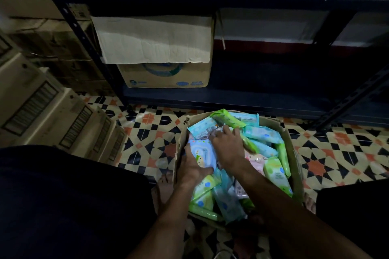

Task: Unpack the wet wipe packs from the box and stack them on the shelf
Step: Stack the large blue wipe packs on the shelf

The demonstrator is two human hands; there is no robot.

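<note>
- Your box [297, 170] stands on the patterned tile floor [151, 132], just before the dark shelf [231, 101], with wet wipe packs [263, 134] heaped to its rim.
- Your left hand [193, 167] grips a pale blue pack [203, 150] against the box's left wall, thumb across its face.
- Your right hand [228, 145] lies on the far packs, fingers bent down; whether it grips one cannot be told.
- On the lowest board a carton [166, 79] fills the left end; dark open board runs to its right.
- Stacked cartons [42, 101] crowd your left side.
</note>
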